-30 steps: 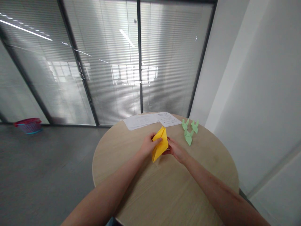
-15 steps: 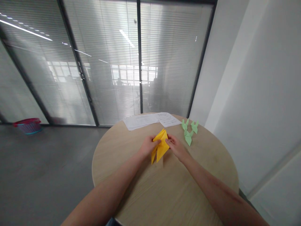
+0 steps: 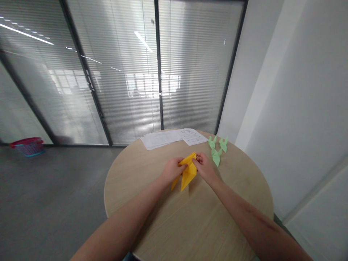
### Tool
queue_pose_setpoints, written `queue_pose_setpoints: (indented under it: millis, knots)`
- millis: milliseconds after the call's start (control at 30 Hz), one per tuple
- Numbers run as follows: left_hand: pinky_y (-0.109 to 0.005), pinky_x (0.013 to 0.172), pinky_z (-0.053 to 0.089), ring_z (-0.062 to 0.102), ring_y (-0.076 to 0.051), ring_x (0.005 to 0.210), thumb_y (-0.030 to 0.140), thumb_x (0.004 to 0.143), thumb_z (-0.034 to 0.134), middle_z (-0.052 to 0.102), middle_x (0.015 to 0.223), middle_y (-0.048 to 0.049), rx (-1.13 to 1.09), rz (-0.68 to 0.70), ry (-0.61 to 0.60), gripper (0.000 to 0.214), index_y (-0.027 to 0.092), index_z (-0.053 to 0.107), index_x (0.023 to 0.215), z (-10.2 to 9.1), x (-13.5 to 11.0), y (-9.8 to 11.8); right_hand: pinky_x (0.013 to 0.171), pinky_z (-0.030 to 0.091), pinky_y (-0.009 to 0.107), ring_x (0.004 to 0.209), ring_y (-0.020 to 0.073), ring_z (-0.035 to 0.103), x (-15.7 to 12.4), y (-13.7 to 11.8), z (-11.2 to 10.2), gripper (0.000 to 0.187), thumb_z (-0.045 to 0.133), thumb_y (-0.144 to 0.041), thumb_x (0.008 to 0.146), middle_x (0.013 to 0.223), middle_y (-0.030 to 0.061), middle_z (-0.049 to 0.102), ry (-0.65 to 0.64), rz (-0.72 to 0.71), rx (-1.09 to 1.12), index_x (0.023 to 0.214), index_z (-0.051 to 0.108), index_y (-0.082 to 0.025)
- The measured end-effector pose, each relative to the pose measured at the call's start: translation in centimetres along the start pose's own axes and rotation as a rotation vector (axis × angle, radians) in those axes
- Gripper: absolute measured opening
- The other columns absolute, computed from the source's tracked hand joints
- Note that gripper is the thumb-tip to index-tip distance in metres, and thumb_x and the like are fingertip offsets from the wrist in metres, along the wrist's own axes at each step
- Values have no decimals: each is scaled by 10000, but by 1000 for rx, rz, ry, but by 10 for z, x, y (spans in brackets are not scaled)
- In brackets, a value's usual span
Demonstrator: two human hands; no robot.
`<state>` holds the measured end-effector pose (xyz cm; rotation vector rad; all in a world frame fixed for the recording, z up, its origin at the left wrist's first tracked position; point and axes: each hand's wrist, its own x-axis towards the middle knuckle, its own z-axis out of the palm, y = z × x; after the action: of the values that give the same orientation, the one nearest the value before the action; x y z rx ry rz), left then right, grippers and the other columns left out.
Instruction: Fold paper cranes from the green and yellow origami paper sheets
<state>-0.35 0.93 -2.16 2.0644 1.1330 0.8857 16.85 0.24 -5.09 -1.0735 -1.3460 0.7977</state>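
Observation:
A folded sheet of yellow origami paper [image 3: 189,174] is held up above the round wooden table [image 3: 168,232]. It has two long pointed flaps that hang down and to the left. My left hand [image 3: 173,169] pinches its left side, thumb in front. At its upper right corner my right hand [image 3: 203,166] grips the paper between thumb and curled fingers. The fingers behind the paper are partly hidden. Just beyond my right hand lie three green folded paper figures, the nearest green figure [image 3: 216,157] with its point toward me.
Printed white sheets [image 3: 160,139] lie along the table's far edge. A pink and blue basket [image 3: 28,146] stands on the grey floor at the left. Behind the table is a glass partition [image 3: 133,116] with blinds, and a white wall [image 3: 304,108] rises on the right.
My right hand has moved up and right along the paper to its top corner. The paper's top now tilts to the right and its left flap has swung outward.

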Motion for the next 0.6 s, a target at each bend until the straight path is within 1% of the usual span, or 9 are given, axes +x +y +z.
queue_pose_setpoints:
  millis: [100,200,400,467,600]
  knots:
    - [-260,533,430,621,-178,583,254,755,537,693,701,-42,9,18,-6,220,156,711,846,1,-1,0,516,413,257,575,151,552,0,-3,-1,197,602,-338,753,671,-34,576,45,42,48,906,517,-248]
    - [-265,528,432,625,-185,585,252,742,543,695,700,-41,-9,23,-13,220,162,713,848,1,-2,1,502,430,260,566,154,553,1,-3,-2,225,604,-331,736,677,-33,587,57,80,86,915,499,-245]
    - [-290,554,459,634,-201,612,305,769,539,702,748,-65,-53,-30,-32,269,148,714,900,2,0,-1,496,456,259,573,151,572,1,-4,-3,190,601,-337,753,705,-18,614,66,59,142,892,501,-253]
    - [-296,564,461,639,-211,636,340,778,539,702,760,-75,-105,-60,-16,295,128,713,889,4,2,-5,507,471,257,580,147,581,-1,-9,-3,219,595,-367,767,717,-18,616,57,44,177,922,503,-242]
    - [-296,578,463,640,-221,679,420,790,543,709,808,-99,-301,-125,53,366,101,703,870,6,8,-12,481,475,236,588,133,582,-3,-15,-6,338,595,-423,777,773,-10,619,31,49,195,1035,509,-224]
